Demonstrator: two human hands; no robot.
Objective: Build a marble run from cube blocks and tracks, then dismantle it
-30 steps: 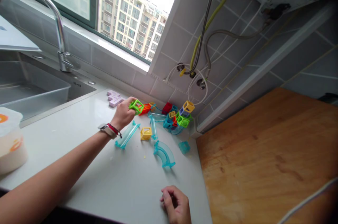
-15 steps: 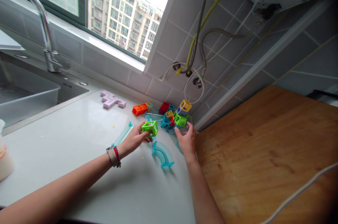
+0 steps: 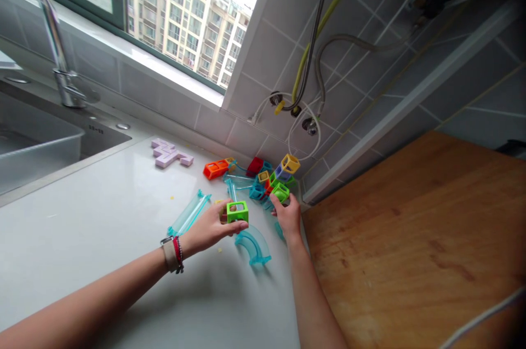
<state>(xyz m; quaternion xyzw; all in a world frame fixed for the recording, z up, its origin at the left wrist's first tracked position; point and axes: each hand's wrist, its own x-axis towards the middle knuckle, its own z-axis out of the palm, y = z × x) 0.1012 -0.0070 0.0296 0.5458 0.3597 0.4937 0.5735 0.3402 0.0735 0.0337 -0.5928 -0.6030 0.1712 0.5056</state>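
Two hands at work | left hand (image 3: 209, 226) closed on green cube (image 3: 237, 211), curved track (image 3: 252, 245) just beside | right hand (image 3: 287, 217) touches second green cube (image 3: 281, 192), grip cannot tell | pile (image 3: 257, 168) beyond both hands lies loose on bench (image 3: 102, 239), nothing joined.

— Getting strong daylight through the window (image 3: 181, 26), burning the sky out to plain white.
— Spreading evenly over the white worktop (image 3: 102, 212), throwing only soft, faint shadows under the left hand (image 3: 207, 227) and both forearms.
— Looking sharp in the middle, showing the green cube (image 3: 237, 211) crisply, without motion blur.
— Bending straight tile lines towards the edges, darkening and softening in the right-hand corners.
— Glinting a little on the tap (image 3: 53, 36).
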